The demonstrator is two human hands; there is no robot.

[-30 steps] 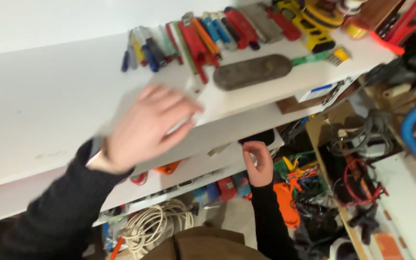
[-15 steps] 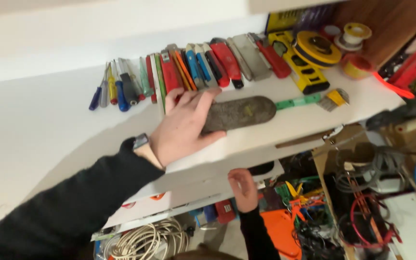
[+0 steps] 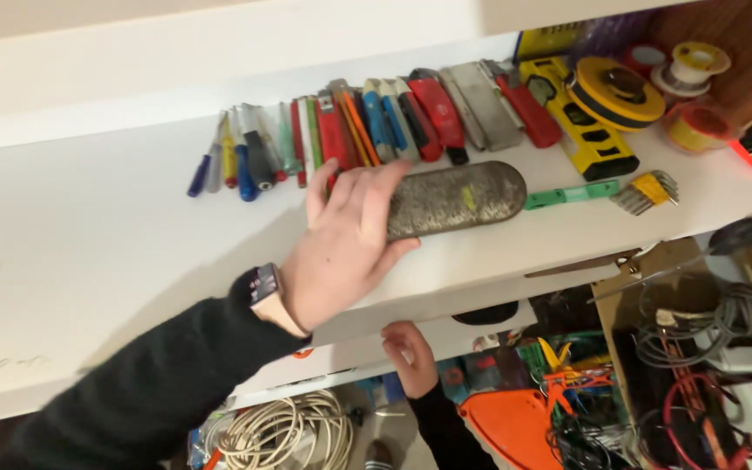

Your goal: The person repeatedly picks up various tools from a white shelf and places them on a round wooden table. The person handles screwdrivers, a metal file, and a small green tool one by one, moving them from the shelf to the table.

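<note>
My left hand (image 3: 345, 252) lies flat on the white shelf (image 3: 89, 244), fingers spread over the left end of a grey, oblong, rough-faced tool (image 3: 467, 196) with a green handle (image 3: 567, 195); the thumb rests along the tool's lower edge. A watch (image 3: 265, 292) sits on that wrist above a black sleeve. My right hand (image 3: 411, 357) is lower down, fingers curled, just under the front edge of the shelf board, with nothing seen in it.
Along the shelf's back lie screwdrivers (image 3: 245, 161), several utility knives (image 3: 393, 122), a yellow level (image 3: 580, 130), a round tape reel (image 3: 624, 87) and folding hex keys (image 3: 650, 190). Below are a white cable coil (image 3: 280, 431), an orange object (image 3: 506, 426) and tangled wires (image 3: 698, 331).
My left hand swung up from mid-air and came down on the grey tool's left end. My right hand dropped lower and moved left under the shelf edge. The view shifted up.
</note>
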